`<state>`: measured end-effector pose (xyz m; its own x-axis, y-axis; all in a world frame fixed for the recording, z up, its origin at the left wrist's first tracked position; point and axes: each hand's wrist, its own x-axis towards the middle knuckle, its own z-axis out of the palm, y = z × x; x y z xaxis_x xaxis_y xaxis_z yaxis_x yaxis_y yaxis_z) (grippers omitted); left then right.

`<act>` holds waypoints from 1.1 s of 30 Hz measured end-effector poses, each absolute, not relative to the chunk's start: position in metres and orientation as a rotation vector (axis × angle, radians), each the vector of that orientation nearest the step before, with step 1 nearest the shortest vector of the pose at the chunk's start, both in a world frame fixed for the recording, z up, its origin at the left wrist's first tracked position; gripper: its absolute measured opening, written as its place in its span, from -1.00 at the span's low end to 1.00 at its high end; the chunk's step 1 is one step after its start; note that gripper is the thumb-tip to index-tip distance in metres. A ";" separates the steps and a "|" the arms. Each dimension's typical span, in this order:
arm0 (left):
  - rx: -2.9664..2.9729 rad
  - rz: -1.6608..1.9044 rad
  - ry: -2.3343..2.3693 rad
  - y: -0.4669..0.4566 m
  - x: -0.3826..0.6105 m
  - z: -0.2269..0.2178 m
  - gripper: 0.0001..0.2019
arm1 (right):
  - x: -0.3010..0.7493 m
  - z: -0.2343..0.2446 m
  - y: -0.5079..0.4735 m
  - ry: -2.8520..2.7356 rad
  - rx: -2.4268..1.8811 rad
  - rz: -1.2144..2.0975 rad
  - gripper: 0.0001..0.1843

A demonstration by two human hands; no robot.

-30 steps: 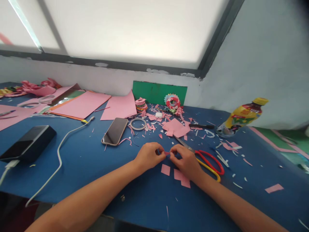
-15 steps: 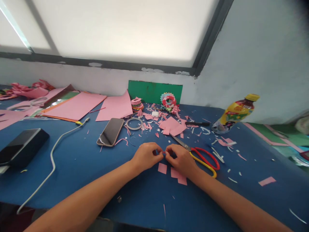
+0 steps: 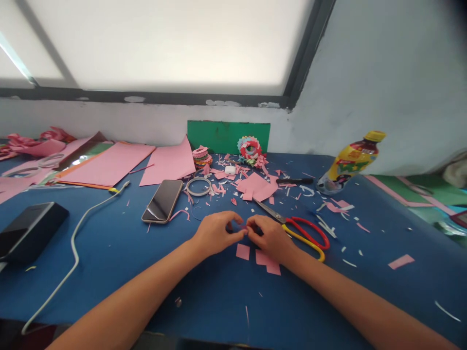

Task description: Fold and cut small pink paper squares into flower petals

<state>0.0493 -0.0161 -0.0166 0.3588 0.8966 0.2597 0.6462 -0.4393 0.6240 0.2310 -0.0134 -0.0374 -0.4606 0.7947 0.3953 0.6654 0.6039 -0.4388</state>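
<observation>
My left hand and my right hand meet fingertip to fingertip just above the blue table. Between them is a small piece of pink paper, mostly hidden by the fingers. My right thumb and forefinger pinch it, while the left forefinger and thumb curve around its other side. Below the hands lie a single pink paper square and a few overlapping pink squares. Scissors with one red and one yellow handle rest beside my right hand, their blades pointing away to the left.
A phone, a tape roll and a white cable lie to the left. Behind are pink sheets, paper scraps and a folded-paper ring. A black pen and a tilted bottle stand at the right.
The left thumb and forefinger have parted slightly, and the hands have drawn closer at the pink paper. The whole view has shifted a little, moving things leftward.
</observation>
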 end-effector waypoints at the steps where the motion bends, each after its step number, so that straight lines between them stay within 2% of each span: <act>1: 2.226 0.785 1.309 -0.017 0.050 -0.017 -0.87 | 0.231 -0.038 -0.013 -2.265 -1.132 0.302 -0.93; 5: 2.224 0.764 1.234 -0.014 0.050 -0.020 -0.82 | 0.232 -0.035 -0.014 -2.261 -1.107 0.317 -0.92; 15: 2.348 0.826 1.149 -0.013 0.047 -0.013 -0.89 | 0.231 -0.033 -0.012 -2.183 -1.180 0.412 -0.92; 20: 2.192 1.029 1.293 -0.013 0.043 -0.005 -0.90 | 0.234 -0.032 -0.008 -2.084 -1.274 0.471 -0.90; 23: 2.004 1.159 1.337 -0.012 0.045 -0.005 -0.91 | 0.233 -0.032 -0.009 -1.976 -1.196 0.761 -0.86; 27: 1.926 1.117 1.260 -0.013 0.051 -0.010 -0.91 | 0.228 -0.031 -0.011 -1.709 -1.073 1.224 -0.76; 33: 2.189 0.946 1.120 -0.017 0.052 -0.015 -0.85 | 0.229 -0.026 -0.013 -1.733 -1.117 1.211 -0.74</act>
<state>0.0522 -0.0165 -0.0153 0.4197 0.8363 0.3527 0.4872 -0.5354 0.6899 0.2290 -0.0130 -0.0260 -0.3534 0.9316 0.0847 0.2408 0.1781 -0.9541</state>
